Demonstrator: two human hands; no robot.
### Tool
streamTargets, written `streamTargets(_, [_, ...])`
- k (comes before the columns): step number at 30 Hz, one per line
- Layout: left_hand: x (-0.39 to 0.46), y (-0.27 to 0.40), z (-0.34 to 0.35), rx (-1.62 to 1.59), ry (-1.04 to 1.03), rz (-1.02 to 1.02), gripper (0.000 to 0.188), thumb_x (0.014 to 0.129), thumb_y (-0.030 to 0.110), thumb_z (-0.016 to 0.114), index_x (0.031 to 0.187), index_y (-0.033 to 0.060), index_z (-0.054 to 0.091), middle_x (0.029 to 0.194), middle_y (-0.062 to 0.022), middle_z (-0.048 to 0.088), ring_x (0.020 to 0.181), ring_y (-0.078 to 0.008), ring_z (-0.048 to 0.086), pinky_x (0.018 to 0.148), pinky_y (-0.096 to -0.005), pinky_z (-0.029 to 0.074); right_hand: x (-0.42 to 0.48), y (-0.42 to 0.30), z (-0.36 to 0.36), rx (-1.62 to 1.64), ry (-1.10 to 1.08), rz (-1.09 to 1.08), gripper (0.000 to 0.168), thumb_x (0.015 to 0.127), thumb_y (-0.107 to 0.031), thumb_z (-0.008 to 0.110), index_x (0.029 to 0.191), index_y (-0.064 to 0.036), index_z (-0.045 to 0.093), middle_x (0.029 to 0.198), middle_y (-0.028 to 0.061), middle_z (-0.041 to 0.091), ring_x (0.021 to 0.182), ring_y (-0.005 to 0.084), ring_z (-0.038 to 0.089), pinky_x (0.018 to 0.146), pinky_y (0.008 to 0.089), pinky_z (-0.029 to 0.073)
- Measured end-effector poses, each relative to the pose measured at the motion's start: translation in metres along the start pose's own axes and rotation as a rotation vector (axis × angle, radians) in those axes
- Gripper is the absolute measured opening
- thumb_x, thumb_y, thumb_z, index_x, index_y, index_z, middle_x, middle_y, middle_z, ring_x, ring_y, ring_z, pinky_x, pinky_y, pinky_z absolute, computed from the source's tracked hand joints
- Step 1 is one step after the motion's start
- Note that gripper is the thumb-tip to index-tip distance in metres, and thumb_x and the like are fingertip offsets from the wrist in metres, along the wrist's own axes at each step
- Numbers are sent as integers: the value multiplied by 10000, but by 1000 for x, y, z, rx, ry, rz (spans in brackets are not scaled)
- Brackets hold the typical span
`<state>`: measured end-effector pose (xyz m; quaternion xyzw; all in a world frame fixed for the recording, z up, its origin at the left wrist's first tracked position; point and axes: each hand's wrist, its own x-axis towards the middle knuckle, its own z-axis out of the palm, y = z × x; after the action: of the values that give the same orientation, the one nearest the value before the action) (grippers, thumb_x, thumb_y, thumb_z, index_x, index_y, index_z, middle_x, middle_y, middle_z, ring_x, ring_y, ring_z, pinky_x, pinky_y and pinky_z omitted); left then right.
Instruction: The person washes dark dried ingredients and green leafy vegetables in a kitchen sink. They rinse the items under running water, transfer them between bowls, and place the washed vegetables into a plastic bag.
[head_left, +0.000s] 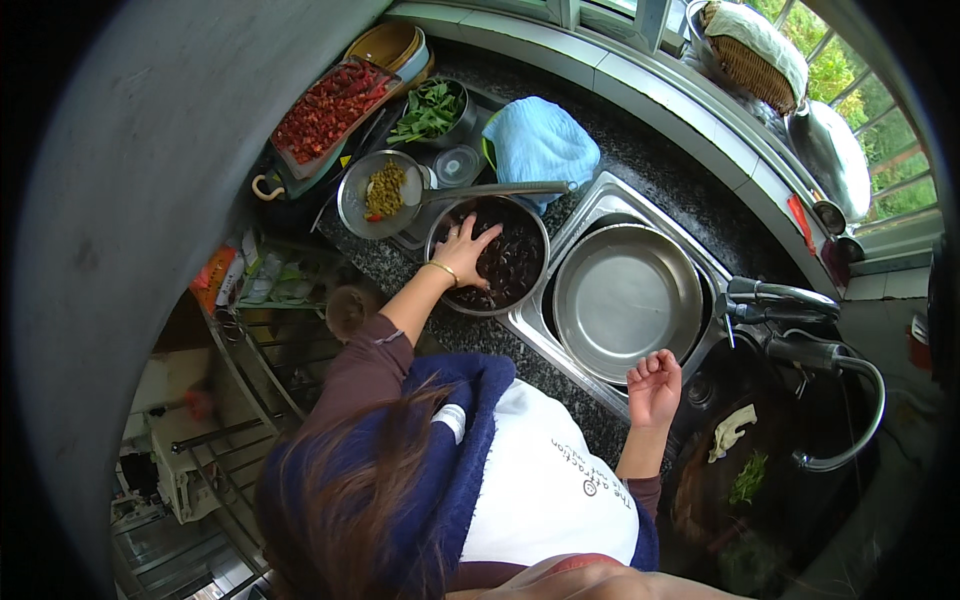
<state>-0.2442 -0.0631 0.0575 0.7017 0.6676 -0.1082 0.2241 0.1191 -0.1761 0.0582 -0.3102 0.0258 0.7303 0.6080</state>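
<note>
My left hand (463, 251), with a ring and a gold bracelet, is spread over dark, wet pieces in a metal bowl (531, 294); its fingertips touch them, and it does not close on any. To the right, a large round metal basin (630, 300) sits in the steel sink (609, 196). Near the basin's lower rim is my right hand (655, 386), palm up with the fingers curled in and nothing seen in them. A long-handled metal strainer (349, 196) with chopped yellow-green food (385, 189) lies left of the bowl, its handle reaching behind the bowl.
Behind stand a pot of green leaves (433, 111), a container of chopped red peppers (330, 111) and a light-blue cloth (541, 142) over a green-rimmed container. A faucet (784, 296) is right of the basin. A dark sink at lower right holds greens (748, 478) and a pale scrap (731, 433).
</note>
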Motion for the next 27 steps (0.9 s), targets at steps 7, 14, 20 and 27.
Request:
streamTargets(7, [26, -22, 30, -237, 134, 33, 787, 567, 101, 742, 1271, 185, 399, 1224, -234, 359, 1093, -464, 443, 925, -451, 425, -25, 10, 4, -12, 16, -44, 134, 896, -191, 496, 860, -77, 558, 692, 4, 480, 633, 118, 428, 568, 261, 364])
streamTargets(14, [10, -17, -8, -301, -54, 334, 835, 575, 246, 777, 1317, 202, 396, 1294, -165, 371, 1134, -370, 434, 973, -400, 384, -37, 18, 7, -30, 5, -73, 140, 896, -186, 492, 884, -69, 567, 711, 11, 493, 640, 126, 430, 581, 261, 379])
streamTargets(20, [21, -5, -27, -345, 357, 171, 447, 702, 252, 706, 1102, 118, 558, 1106, -128, 482, 1012, -326, 510, 859, -397, 433, -41, 28, 19, -295, 65, -114, 100, 879, -108, 490, 887, -44, 567, 767, 20, 540, 656, 110, 481, 585, 251, 407])
streamTargets(27, [73, -22, -10, 93, 741, 157, 210, 808, 174, 572, 1001, 109, 518, 901, -77, 531, 908, -300, 532, 737, -411, 498, -33, 47, 26, -1177, -26, -448, 127, 829, 20, 490, 924, 23, 573, 803, 37, 571, 724, 91, 552, 681, 209, 443])
